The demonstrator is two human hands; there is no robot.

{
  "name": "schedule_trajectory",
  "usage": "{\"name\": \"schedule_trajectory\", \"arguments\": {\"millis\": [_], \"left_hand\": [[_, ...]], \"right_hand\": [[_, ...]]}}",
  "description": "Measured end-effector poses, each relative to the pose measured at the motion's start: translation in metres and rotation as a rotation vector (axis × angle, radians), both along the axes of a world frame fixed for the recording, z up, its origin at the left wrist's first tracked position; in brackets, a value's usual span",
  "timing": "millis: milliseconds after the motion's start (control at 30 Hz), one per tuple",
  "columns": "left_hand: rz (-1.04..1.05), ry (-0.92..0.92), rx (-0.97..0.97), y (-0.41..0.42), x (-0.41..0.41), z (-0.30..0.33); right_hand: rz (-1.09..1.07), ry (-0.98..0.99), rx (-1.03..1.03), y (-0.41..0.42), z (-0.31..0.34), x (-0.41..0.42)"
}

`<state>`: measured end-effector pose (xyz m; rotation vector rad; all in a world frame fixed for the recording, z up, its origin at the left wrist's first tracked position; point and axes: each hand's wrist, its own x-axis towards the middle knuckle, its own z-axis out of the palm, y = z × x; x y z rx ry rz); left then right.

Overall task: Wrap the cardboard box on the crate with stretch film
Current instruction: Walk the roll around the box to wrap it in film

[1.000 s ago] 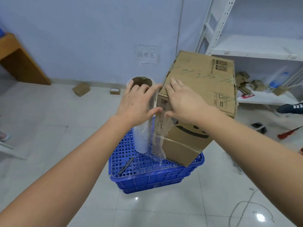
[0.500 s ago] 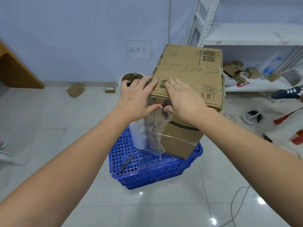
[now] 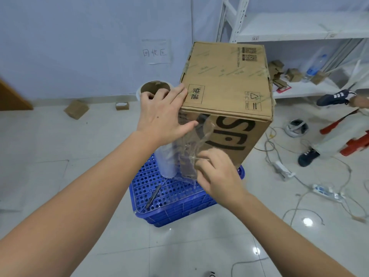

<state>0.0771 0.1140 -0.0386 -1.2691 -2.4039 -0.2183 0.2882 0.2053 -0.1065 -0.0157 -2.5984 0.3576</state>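
Cardboard box [image 3: 225, 92] stands on the blue crate [image 3: 175, 198], with the stretch film roll [image 3: 157, 124] upright on the crate at the box's left corner. Left hand [image 3: 161, 114] lies flat, fingers straight, against that corner near the top. Right hand [image 3: 215, 174] pinches the loose film tail [image 3: 191, 152] low on the box's front. Film looks thin, clingy and easily bunched; I'd hold it by its edge and keep it taut.
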Motion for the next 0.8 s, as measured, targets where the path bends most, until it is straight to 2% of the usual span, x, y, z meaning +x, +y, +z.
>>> {"name": "schedule_trajectory", "arguments": {"millis": [67, 133, 200, 300, 433, 600, 700, 800], "left_hand": [[0.008, -0.011, 0.009, 0.002, 0.002, 0.002], [-0.027, 0.003, 0.022, 0.006, 0.005, 0.005], [-0.152, 0.027, 0.019, 0.012, 0.008, 0.006], [-0.302, 0.041, -0.021, 0.024, 0.010, 0.002], [-0.290, 0.055, 0.127, 0.034, 0.009, -0.012], [-0.316, 0.140, 0.231, 0.033, 0.001, -0.025], [-0.312, 0.188, 0.262, 0.031, -0.003, -0.030], [-0.320, 0.194, 0.276, 0.030, -0.004, -0.031]], "right_hand": [[-0.110, -0.283, -0.162, -0.004, -0.049, 0.012], [-0.309, -0.567, -0.425, 0.002, -0.088, 0.011], [-0.460, -0.712, -0.587, 0.011, -0.117, 0.004], [-0.536, -0.755, -0.683, 0.024, -0.146, -0.013], [-0.437, -0.723, -0.781, 0.028, -0.165, -0.047], [-0.421, -0.706, -0.909, 0.024, -0.191, -0.068], [-0.469, -0.700, -0.754, 0.023, -0.204, -0.058], [-0.431, -0.814, -0.629, 0.023, -0.221, -0.043]]}}
